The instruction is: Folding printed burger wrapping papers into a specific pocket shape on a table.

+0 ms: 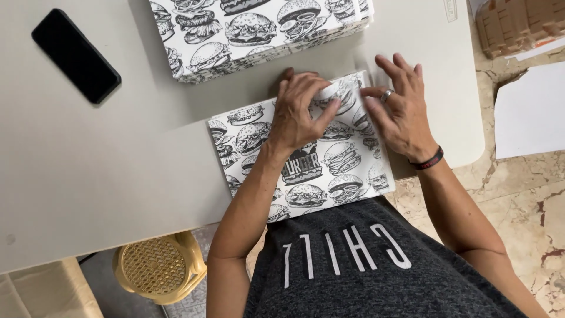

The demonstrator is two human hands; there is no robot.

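A flat sheet of white card [306, 159] printed all over with black line drawings of burgers lies on the pale table [118, 165], right at the near edge in front of the person, under both hands. The left hand [300, 112] rests palm down on the sheet's far half, its fingertips pinching a small raised flap near the far edge. The right hand [400, 112], wearing a ring and a dark wristband, lies open just beside it, fingers spread over the sheet's far right corner. Beyond the hands sits a stack of the same printed sheets [259, 32], apart from the sheet. Far to the left hand's side lies a black phone [76, 56], with bare tabletop between. Past the right hand the table's rounded edge is near.
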